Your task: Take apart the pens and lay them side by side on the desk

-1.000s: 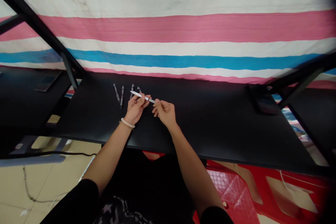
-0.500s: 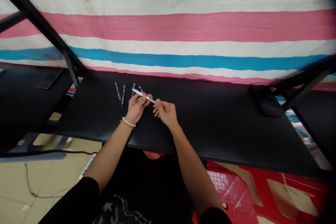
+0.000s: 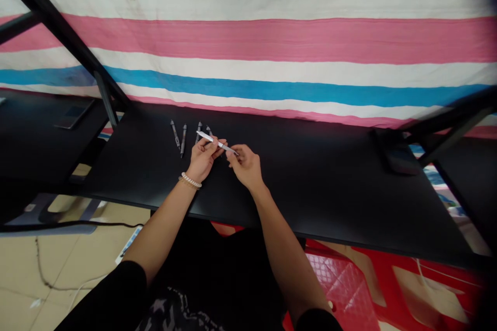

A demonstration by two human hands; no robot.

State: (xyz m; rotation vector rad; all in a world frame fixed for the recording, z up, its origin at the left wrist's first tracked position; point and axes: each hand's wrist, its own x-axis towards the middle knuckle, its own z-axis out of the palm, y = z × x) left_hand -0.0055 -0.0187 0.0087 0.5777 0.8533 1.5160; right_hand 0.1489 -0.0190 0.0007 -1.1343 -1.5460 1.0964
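A white pen [image 3: 205,136] is held slantwise above the table, its far end up to the left. My left hand [image 3: 202,159] is closed around its middle, thumb on top. The fingers of my right hand [image 3: 246,166] are curled about the pen's lower right end, where a small dark tip shows between thumb and fingers. Just left of my left hand, a dark pen [image 3: 175,134] and another dark pen [image 3: 183,140] lie on the black table [image 3: 310,176]. Behind the white pen lie two more dark pens [image 3: 199,127], partly hidden by it and my hand.
A dark, flat phone-like object [image 3: 402,158] lies at the table's right end, beside a black metal frame. Another flat device [image 3: 74,114] rests on the left table. A striped sheet [image 3: 272,39] hangs behind. Below are a red plastic stool [image 3: 341,284] and floor cables.
My right thumb has shifted down along the pen's lower end, and the dark tip now shows between the fingers. My left hand keeps its hold, nearly still.
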